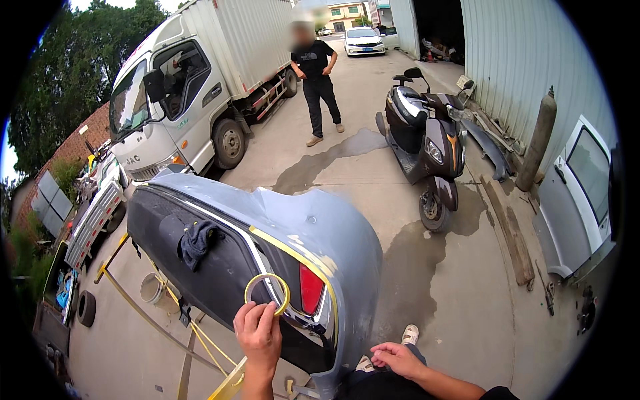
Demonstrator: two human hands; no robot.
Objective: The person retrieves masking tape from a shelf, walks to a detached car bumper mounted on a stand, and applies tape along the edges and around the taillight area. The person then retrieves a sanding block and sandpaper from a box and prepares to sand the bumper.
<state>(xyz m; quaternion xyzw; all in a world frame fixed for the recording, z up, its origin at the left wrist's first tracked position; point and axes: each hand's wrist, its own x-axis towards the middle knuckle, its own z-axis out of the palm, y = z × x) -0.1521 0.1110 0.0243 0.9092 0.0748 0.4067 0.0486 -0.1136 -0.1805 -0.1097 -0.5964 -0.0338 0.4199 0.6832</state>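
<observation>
In the head view, the left hand (pixel 259 333) is pinching a yellow tape roll (pixel 267 294) between thumb and fingers, holding it up against the grey car bumper (pixel 320 233), just left of the red reflector (pixel 311 288), whose long axis is running up and down. The right hand (pixel 399 359) is resting loose and empty on the person's knee, lying farther from the bumper and gripping nothing
</observation>
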